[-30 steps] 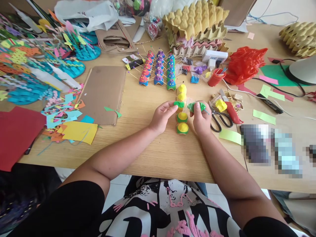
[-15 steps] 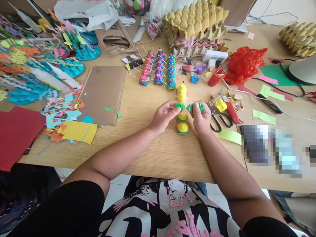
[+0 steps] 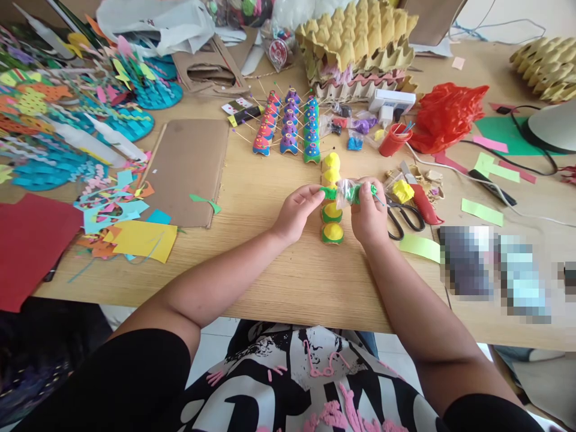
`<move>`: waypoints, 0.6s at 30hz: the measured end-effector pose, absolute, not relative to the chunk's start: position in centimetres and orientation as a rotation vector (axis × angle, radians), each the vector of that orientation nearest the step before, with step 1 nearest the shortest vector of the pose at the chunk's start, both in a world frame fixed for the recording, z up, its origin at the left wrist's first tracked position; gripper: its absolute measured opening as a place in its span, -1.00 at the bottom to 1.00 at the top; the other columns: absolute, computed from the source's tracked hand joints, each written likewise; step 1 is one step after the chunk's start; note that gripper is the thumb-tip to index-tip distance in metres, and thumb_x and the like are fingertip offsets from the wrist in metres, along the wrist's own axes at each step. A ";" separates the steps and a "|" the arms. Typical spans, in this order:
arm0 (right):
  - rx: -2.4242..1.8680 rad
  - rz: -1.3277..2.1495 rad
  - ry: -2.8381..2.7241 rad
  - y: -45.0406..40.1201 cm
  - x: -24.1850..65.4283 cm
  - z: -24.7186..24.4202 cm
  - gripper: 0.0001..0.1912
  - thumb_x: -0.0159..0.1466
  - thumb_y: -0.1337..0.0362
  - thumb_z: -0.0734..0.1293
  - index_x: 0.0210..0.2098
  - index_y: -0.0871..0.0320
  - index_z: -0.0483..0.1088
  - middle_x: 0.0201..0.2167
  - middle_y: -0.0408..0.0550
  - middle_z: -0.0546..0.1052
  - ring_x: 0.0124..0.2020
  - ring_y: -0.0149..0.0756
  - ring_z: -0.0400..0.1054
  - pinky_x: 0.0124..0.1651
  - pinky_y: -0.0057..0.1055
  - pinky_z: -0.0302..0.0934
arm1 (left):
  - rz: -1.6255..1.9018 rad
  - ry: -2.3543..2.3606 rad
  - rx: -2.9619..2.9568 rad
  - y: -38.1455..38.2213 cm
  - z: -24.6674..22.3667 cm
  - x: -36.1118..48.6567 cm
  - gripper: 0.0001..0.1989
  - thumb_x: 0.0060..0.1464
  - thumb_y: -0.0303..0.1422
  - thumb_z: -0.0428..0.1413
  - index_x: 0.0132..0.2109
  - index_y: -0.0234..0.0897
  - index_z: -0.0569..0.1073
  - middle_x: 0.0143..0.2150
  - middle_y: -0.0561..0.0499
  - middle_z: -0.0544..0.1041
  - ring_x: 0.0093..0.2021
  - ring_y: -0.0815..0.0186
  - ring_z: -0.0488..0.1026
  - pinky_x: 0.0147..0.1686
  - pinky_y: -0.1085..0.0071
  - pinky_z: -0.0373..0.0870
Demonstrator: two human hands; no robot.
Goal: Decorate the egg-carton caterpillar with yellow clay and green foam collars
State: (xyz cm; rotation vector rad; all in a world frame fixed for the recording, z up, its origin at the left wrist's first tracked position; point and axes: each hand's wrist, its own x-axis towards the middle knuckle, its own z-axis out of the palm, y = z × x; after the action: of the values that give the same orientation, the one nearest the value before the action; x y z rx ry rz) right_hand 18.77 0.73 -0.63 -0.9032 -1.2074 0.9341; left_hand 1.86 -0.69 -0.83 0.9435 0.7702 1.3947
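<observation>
From my remote seat, I have the left hand (image 3: 299,213) pinched, thumb against fingers, on a small piece of green clay (image 3: 330,192), while the right hand (image 3: 368,217) is closed around a clear plastic bag (image 3: 347,193) with more green clay inside. A thin blue stick (image 3: 379,200) pokes out beside the right thumb. Between my hands runs a strip of yellow bumps (image 3: 333,231), the nearer ones edged in green; I cannot tell whether the pinched clay touches it. Just to the right of the right hand lie black-handled scissors (image 3: 410,219), with a yellow lump (image 3: 402,191) and a red-handled knife (image 3: 425,204) past them. Beyond both hands stand red (image 3: 265,123), purple (image 3: 289,126) and blue bumpy strips (image 3: 311,132) in a row. Left of the left hand, well apart, a cardboard sheet (image 3: 186,174) lies on the table (image 3: 270,276).
</observation>
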 end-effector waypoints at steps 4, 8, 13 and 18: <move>-0.827 1.099 -1.199 0.5 18.9 -0.1 -0.56 0.37 -0.30 0.31 -0.19 -0.07 0.29 -0.17 -0.07 0.67 0.00 -0.07 0.61 -0.04 -0.07 0.52 | 1.397 0.773 1.000 -0.6 -0.8 2.0 -0.54 -0.02 0.08 0.45 -0.20 -0.19 0.65 -0.23 0.08 0.69 -0.16 0.36 0.62 0.01 0.36 0.53; -0.862 1.124 -1.127 0.7 19.0 0.0 -0.49 0.29 -0.36 0.37 -0.21 -0.07 0.33 -0.28 -0.13 0.64 -0.10 -0.11 0.62 -0.11 -0.13 0.54 | 1.429 0.767 1.062 -0.3 -1.2 1.9 -0.53 0.04 0.09 0.42 -0.14 -0.18 0.62 -0.17 0.06 0.68 -0.12 0.35 0.62 0.02 0.35 0.53; -0.919 1.100 -1.034 0.9 18.7 -0.1 -0.43 0.13 -0.38 0.49 -0.26 -0.04 0.45 -0.37 -0.20 0.53 -0.41 -0.35 0.44 -0.39 -0.37 0.37 | 1.567 0.798 1.384 -0.5 -1.7 1.7 -0.48 0.17 0.00 0.37 0.14 -0.09 0.46 -0.10 0.05 0.61 -0.09 0.35 0.59 -0.04 0.37 0.49; -0.929 1.071 -1.164 0.3 18.3 0.1 -0.51 0.27 -0.32 0.42 -0.19 -0.05 0.51 -0.36 -0.18 0.47 -0.41 -0.37 0.36 -0.40 -0.39 0.32 | 1.764 0.936 1.874 -1.2 -1.9 1.6 -0.42 0.22 -0.08 0.35 0.27 -0.09 0.35 0.03 -0.04 0.57 0.00 0.26 0.54 -0.07 0.30 0.46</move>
State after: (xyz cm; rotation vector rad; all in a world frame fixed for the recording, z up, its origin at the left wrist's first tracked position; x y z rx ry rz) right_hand 18.26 0.27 0.15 -0.9293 -1.1636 1.0706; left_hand 1.62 -1.25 -1.94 1.8741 0.9359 1.7641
